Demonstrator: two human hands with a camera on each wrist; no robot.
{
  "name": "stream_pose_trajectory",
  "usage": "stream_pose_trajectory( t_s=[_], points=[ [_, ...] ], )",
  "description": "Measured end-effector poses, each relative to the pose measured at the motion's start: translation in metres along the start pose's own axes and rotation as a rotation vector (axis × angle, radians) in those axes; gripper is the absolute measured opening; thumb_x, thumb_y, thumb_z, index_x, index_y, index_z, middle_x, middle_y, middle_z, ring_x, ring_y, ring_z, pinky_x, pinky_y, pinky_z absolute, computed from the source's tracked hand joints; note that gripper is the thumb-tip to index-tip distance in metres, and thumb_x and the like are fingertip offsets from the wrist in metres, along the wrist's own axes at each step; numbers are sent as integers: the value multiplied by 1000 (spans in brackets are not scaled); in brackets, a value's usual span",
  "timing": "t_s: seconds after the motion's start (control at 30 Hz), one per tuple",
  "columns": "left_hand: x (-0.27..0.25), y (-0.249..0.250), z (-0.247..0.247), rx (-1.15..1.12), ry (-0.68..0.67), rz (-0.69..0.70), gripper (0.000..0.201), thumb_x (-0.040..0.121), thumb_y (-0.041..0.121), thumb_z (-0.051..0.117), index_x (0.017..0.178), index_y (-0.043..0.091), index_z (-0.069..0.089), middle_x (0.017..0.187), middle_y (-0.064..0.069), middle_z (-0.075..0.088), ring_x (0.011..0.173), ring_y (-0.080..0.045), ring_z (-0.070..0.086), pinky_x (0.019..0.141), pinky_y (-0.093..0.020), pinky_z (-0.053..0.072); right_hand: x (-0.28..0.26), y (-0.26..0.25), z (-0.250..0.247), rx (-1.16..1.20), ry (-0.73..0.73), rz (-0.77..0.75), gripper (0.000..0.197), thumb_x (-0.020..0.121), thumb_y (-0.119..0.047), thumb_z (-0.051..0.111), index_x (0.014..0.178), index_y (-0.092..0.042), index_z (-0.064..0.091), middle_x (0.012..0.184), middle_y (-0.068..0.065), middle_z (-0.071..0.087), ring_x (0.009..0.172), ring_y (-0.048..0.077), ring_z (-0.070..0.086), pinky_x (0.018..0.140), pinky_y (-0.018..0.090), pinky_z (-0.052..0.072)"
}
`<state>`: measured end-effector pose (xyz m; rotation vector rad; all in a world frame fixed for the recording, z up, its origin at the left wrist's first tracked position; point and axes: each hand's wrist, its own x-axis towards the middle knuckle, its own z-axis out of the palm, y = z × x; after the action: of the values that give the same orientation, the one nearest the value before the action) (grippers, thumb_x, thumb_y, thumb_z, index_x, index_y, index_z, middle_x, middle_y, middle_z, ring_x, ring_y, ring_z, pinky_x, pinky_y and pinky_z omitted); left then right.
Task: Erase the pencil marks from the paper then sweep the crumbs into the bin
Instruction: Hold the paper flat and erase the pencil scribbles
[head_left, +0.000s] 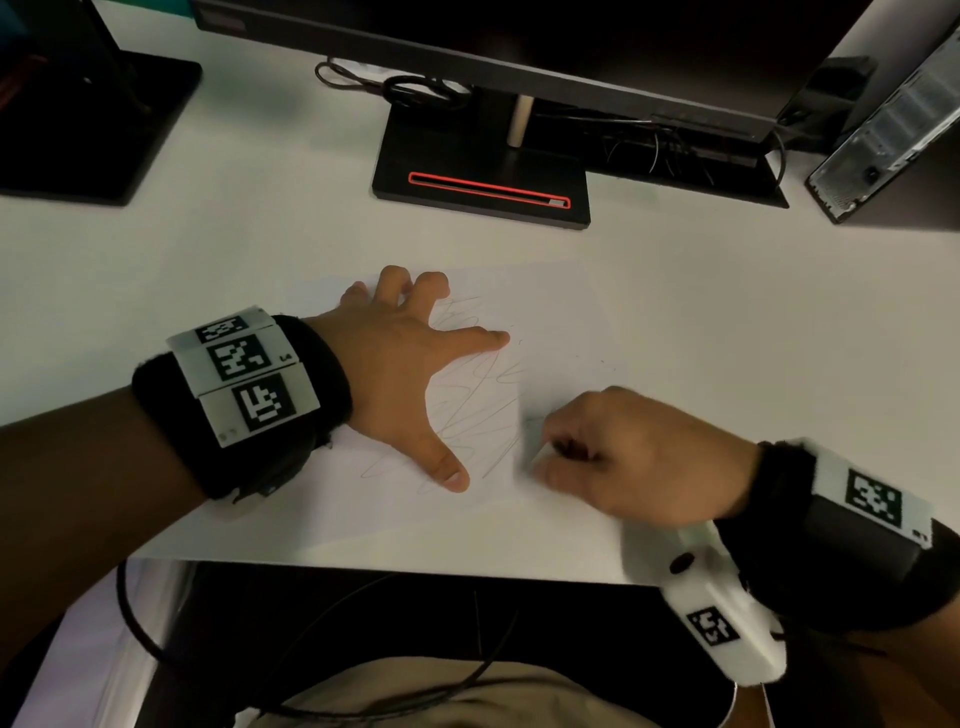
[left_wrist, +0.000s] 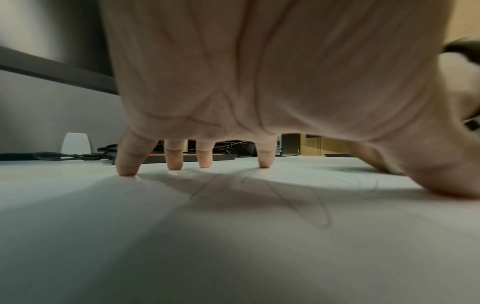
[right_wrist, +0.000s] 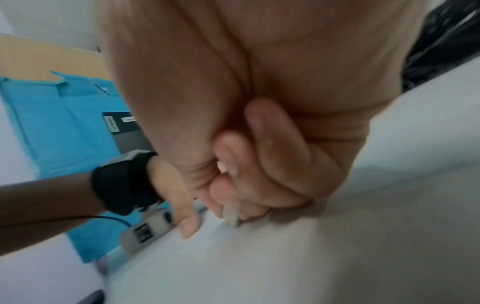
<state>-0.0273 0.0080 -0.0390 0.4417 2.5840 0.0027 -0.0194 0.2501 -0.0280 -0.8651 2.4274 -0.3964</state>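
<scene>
While the left hand (head_left: 400, 364) spreads straight fingers flat to pin the scribbled white paper sheet (head_left: 561, 312) against sliding, the right hand (head_left: 623, 457), beside its thumb, pinches a small pale eraser (right_wrist: 232, 219) onto the pencil marks (head_left: 478, 405).

An office workstation. Beyond the left hand (head_left: 395, 358) on the white table (head_left: 727, 312) stands a dark monitor (head_left: 519, 47) on a black base (head_left: 483, 171) with a red-edged slot; loose cables (head_left: 410, 91) coil behind it. Far right of the right hand (head_left: 639, 457) lies a desktop computer case (head_left: 893, 130); a second monitor stand (head_left: 98, 124) sits far left.
</scene>
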Motion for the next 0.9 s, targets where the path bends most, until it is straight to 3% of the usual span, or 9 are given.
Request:
stream_pose_trajectory(
  t_s=[0.17,0.3,0.43,0.57,0.73,0.9],
  points=[
    [1,-1,0,-1,2,-9,132,37,103,57,144,64,-11,156,2,-10,145,-33,-5,120,-54,15,6,10,-8,28,40,83,39,94,-30,60,65,-8,47,54,-3,43,50,10,36,53,30,36],
    [2,-2,1,-10,4,-9,132,33,104,54,141,67,-12,156,2,-9,145,-34,-2,118,-55,20,1,-7,4,-5,-24,-37,38,93,-30,60,66,-7,47,55,-1,42,52,12,38,53,28,36],
    [1,-3,0,-10,-4,-12,132,34,104,54,142,66,-12,155,3,-8,145,-34,-2,118,-56,19,7,5,-7,20,41,73,39,94,-30,60,65,-8,48,54,-1,43,50,10,36,53,28,36],
    [2,-1,0,1,-4,-8,133,35,104,55,142,65,-12,157,2,-9,145,-33,-3,119,-54,17,1,-13,7,-6,-11,-42,37,93,-29,60,65,-8,48,56,2,46,52,13,39,54,27,36],
    [-1,0,-2,-2,-5,-13,131,38,102,58,144,65,-10,156,4,-7,145,-33,-2,119,-53,17,6,1,-4,25,62,56,38,94,-27,59,64,-8,48,54,4,45,49,12,36,50,26,34],
    [-1,0,-2,5,-4,-13,130,39,102,57,143,65,-10,156,3,-8,144,-33,-2,120,-52,16,2,-10,8,7,-18,-37,38,94,-29,60,65,-9,48,55,0,45,52,12,39,55,29,39]
  ],
)
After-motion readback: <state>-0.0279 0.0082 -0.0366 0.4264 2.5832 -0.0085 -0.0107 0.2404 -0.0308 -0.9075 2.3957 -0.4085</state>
